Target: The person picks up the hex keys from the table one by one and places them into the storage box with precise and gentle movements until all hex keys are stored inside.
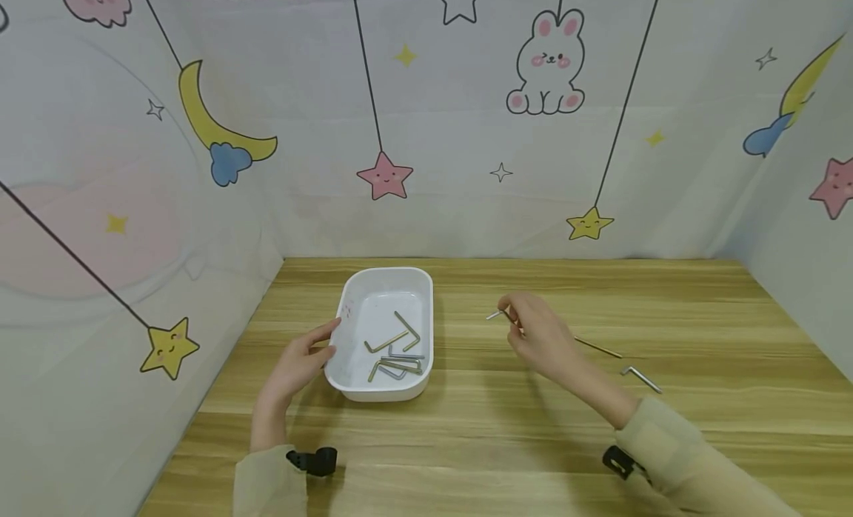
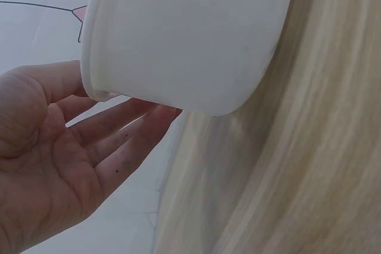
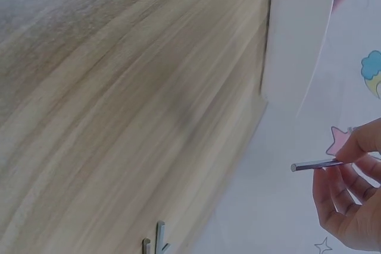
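My right hand (image 1: 541,335) pinches a silver hex key (image 3: 315,165) between thumb and fingers, over the table to the right of a white plastic bin (image 1: 340,372). One end of the key sticks out past the fingertips; the rest is largely hidden by the hand. Several L-shaped hex keys (image 1: 389,345), brass-coloured and silver, lie in the bin's near half. On the bin's left side my left hand (image 1: 296,365) rests its fingers against the outer wall. In the left wrist view these fingers (image 2: 140,138) extend along the wall below the rim.
Right of my right hand, a brass-coloured hex key (image 1: 598,347) and a silver hex key (image 1: 641,379) lie on the wooden table (image 1: 466,458). Cloth walls (image 1: 466,206) printed with stars and a rabbit enclose the table at the back and sides.
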`<state>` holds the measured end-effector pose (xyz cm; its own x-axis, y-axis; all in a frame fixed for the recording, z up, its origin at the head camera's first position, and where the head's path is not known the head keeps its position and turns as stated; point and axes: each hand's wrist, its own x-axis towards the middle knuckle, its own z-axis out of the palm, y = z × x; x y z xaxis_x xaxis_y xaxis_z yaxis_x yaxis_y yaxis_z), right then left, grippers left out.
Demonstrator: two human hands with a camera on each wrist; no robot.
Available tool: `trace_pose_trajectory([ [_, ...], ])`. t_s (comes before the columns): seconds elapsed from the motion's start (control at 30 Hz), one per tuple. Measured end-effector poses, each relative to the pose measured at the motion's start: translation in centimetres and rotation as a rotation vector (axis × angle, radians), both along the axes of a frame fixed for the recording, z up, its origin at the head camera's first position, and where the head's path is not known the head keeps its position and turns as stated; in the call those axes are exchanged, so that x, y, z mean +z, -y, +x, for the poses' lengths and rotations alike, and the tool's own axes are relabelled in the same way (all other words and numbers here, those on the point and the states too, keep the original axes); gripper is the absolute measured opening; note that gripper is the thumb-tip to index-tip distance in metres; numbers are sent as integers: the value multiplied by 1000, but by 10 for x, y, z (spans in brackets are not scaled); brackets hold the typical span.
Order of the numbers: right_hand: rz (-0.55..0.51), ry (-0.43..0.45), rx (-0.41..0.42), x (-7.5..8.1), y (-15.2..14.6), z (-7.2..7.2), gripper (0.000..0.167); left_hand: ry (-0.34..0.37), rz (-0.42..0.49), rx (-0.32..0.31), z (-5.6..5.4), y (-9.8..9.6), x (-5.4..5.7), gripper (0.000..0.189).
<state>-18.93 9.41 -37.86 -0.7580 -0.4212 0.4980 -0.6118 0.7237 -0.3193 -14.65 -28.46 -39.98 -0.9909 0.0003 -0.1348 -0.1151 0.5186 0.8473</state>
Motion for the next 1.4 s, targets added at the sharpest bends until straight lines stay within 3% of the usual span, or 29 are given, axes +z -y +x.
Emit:
trace_pose_trajectory([
  [0.37,-32,-54,44,4,13,0,33,0,11,1,0,0,0,50],
  [1.4,-92,107,100,19,38,1,31,14,10,2,0,-1,3,51],
])
